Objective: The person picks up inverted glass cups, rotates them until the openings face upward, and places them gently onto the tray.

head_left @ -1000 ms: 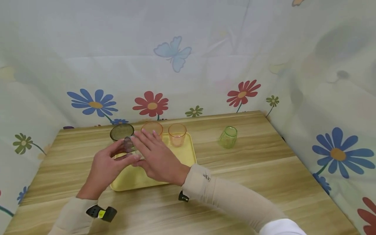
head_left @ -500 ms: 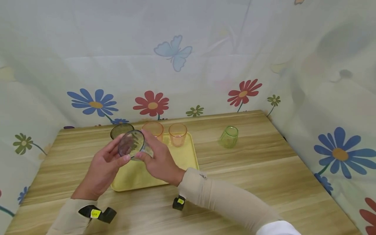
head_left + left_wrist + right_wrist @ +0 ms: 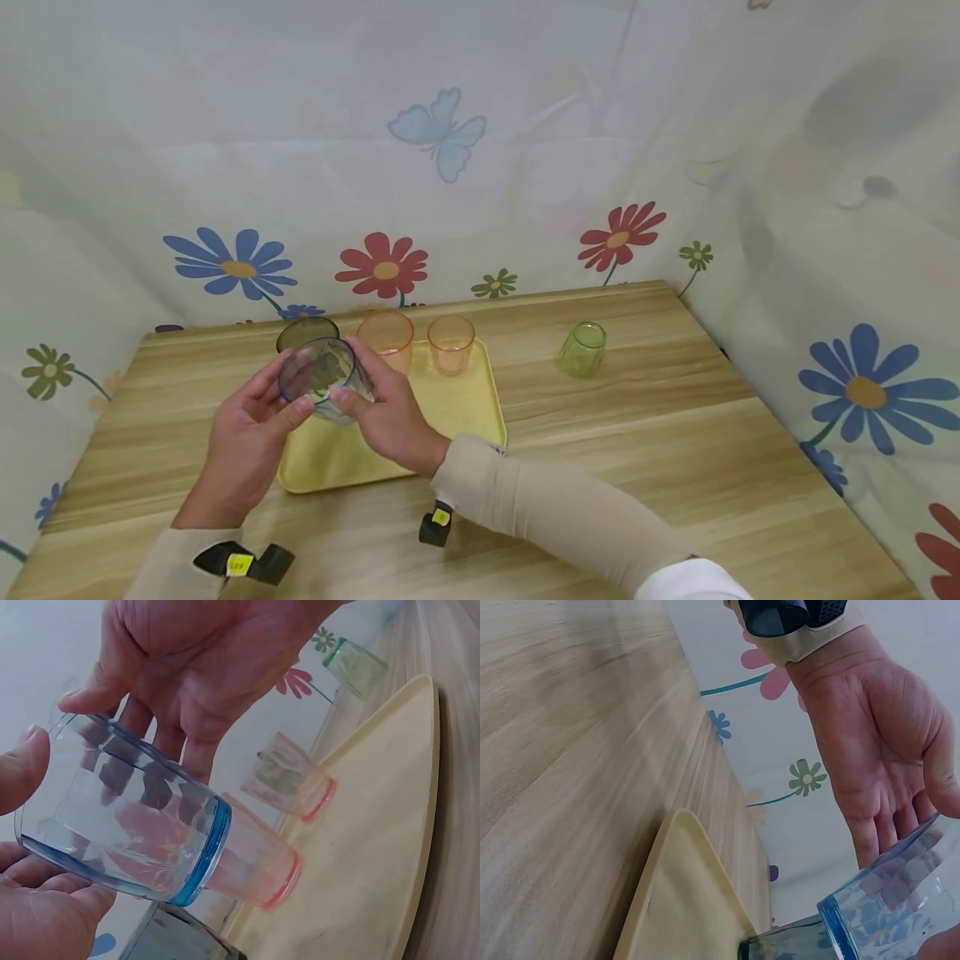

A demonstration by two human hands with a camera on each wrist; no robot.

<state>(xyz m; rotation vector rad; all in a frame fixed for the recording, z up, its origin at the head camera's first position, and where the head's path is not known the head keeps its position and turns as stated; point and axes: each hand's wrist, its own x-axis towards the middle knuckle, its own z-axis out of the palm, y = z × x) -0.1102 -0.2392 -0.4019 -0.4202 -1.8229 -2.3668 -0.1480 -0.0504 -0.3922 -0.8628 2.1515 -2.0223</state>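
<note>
Both hands hold a clear, blue-tinted plastic cup [image 3: 318, 371] over the left side of a yellow tray [image 3: 465, 417]. Its mouth tilts toward the head camera. My left hand [image 3: 247, 442] grips the cup's left side, thumb near the rim. On the other side, my right hand [image 3: 393, 408] wraps its fingers round the wall, thumb at the front. The left wrist view shows the cup's thick blue base [image 3: 206, 851]. Behind it, a dark grey cup [image 3: 303, 332], a larger orange cup [image 3: 390, 333] and a smaller orange cup [image 3: 452, 346] line the tray's back; the grey one is partly hidden.
A green cup [image 3: 582, 350], seemingly upside down, stands on the wooden table [image 3: 637, 467] right of the tray. Flower-printed curtains [image 3: 525, 167] enclose the table's back and sides.
My right hand has gone from lying flat against the blue-tinted cup to gripping its side. The cup has turned so its mouth faces up toward me, and has shifted slightly left.
</note>
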